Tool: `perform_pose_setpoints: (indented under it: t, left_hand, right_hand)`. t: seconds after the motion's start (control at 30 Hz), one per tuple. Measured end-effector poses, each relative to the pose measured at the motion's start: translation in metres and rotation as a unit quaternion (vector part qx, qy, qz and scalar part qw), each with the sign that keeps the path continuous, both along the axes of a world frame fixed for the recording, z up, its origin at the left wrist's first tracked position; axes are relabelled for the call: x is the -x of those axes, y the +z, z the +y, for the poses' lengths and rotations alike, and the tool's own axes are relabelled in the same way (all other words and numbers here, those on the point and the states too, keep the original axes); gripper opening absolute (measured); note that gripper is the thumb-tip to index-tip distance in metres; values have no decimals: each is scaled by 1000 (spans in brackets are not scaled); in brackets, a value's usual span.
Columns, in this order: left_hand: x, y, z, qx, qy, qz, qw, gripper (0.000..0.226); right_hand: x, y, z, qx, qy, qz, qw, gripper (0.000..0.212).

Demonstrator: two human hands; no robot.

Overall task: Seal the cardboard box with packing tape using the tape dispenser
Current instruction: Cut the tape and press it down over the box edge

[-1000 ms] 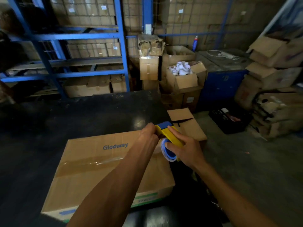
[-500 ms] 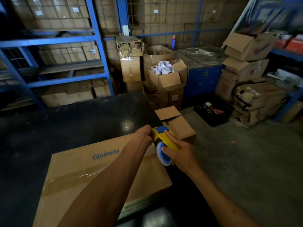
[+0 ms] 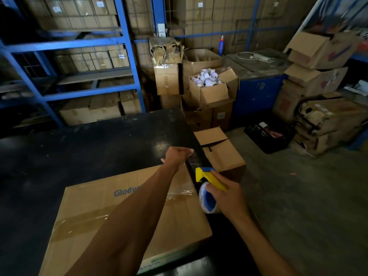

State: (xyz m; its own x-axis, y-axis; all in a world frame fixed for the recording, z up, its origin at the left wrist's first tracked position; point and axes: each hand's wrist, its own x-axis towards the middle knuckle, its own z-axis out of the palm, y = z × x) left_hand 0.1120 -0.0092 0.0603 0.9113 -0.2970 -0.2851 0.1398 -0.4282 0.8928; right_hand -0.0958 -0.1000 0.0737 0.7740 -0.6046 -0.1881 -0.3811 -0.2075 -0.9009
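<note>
A large flat cardboard box [image 3: 95,222] printed "Glodway" lies on the black table [image 3: 83,148], with clear tape along its top seam. My right hand [image 3: 227,198] grips a yellow and blue tape dispenser [image 3: 207,180] with its tape roll, just off the box's right edge. My left hand [image 3: 177,155] is beyond the box's far right corner, fingers pinched on the free end of a clear tape strip [image 3: 192,161] stretched from the dispenser. My left forearm crosses over the box and hides part of the print.
A small half-open carton [image 3: 221,152] stands on the floor right of the table. Behind are blue shelving [image 3: 127,52] with boxes, an open carton of white rolls [image 3: 209,86], a blue cabinet [image 3: 256,92], a black crate [image 3: 266,136] and stacked cartons [image 3: 318,76] at right.
My left hand has drawn away from the dispenser toward the far side, pulling out a length of tape. My right hand with the dispenser has dropped slightly nearer.
</note>
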Motion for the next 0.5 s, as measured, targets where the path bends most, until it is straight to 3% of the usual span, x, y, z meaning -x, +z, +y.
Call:
perform_pose_setpoints:
  t: [0.1, 0.23, 0.4, 0.5]
  left_hand:
    - [-18, -11, -1, -56, -14, -28, 998, 18]
    - [-23, -17, -8, -152, 20, -53, 987, 17]
    - [-33, -43, -10, -189, 17, -29, 981, 19]
    - [-35, -45, -14, -210, 29, -32, 977, 18]
  right_hand:
    - [-14, -1, -2, 14, 8, 21, 1000, 45]
    - [-35, -7, -4, 31, 39, 59, 997, 50]
    - [-52, -15, -16, 7, 69, 114, 991, 50]
    - [-60, -15, -23, -15, 103, 126, 987, 35]
